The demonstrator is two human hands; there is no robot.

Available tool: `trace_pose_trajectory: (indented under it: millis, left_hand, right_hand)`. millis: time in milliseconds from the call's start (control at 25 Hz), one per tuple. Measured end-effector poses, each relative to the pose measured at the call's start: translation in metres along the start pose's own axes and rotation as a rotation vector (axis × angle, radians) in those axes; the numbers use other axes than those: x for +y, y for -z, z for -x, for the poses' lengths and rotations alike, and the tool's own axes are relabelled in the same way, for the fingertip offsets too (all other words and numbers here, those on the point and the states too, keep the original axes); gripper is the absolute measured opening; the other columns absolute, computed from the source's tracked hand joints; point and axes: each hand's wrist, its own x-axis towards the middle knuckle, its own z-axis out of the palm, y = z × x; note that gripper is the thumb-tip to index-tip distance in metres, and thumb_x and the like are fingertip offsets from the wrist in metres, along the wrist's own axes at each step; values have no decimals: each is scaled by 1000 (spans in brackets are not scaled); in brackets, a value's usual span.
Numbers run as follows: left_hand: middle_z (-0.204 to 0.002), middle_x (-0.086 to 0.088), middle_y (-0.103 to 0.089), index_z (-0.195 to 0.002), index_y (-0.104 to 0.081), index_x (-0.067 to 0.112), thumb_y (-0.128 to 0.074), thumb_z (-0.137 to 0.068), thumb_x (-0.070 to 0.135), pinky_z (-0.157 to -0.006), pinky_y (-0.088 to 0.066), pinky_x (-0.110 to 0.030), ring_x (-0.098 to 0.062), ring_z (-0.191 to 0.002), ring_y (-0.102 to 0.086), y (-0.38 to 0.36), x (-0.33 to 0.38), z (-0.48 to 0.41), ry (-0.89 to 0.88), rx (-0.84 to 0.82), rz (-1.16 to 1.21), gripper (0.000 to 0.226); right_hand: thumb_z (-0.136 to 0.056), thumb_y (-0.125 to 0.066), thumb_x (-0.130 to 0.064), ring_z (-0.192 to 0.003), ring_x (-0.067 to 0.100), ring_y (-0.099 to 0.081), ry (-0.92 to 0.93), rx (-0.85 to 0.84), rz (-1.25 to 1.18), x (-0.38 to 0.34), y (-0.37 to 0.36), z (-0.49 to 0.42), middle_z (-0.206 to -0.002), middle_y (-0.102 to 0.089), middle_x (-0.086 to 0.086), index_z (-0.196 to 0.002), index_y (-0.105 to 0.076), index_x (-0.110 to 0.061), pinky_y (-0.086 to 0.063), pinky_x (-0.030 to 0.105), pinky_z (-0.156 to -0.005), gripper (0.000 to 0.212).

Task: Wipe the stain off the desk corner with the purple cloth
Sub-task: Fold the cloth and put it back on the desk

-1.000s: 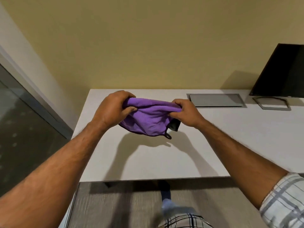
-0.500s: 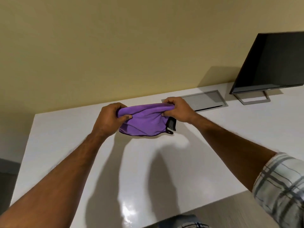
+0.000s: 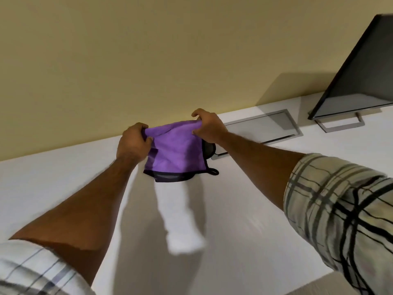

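Note:
The purple cloth (image 3: 176,152) with a black hem hangs spread between both hands above the white desk (image 3: 63,184), near the back wall. My left hand (image 3: 133,143) pinches its upper left corner. My right hand (image 3: 207,126) grips the upper right corner. The cloth's lower edge and a small black loop hang just over the desk surface. No stain shows on the visible desk, and the desk's corner is out of view.
A grey cable hatch (image 3: 263,128) is set into the desk right of the cloth. A dark monitor (image 3: 353,77) on a grey frame stand (image 3: 340,124) sits at the far right. The yellow wall (image 3: 148,60) runs along the desk's back edge.
The view has swung up and right, so the desk's left edge and floor have left the frame. Both hands moved toward the wall, and the bunched cloth has opened out to hang flatter.

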Motion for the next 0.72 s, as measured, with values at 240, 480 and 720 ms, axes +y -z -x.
trace_pose_trajectory:
  millis: [240,480,720]
  left_hand:
    - [-165,-11,-12,-155,-20,20,-55,-90,52,-118,-26,-49,-31,-150,-15,-41,-17,6,-210,-226,-409,81]
    - [-165,-8,16,-156,5,23,-37,-94,60,-118,-24,-56,-32,-152,9,-78,-27,18,-131,-414,-544,83]
    - [-164,-7,19,-155,8,23,-33,-94,61,-121,-13,-56,-30,-152,10,-72,-26,22,-136,-475,-625,83]
  right_hand:
    - [-87,-67,-39,-148,30,-26,240,-95,282,-9,-59,-12,-161,-27,16,-150,-36,-14,-19,45,-121,75]
    - [-98,-37,-58,-153,33,4,187,-242,492,21,-123,19,-167,9,10,-158,-2,-21,-2,54,-122,79]
    - [-98,-33,-60,-153,32,5,162,-230,545,17,-127,21,-167,10,7,-158,0,-23,0,56,-121,77]
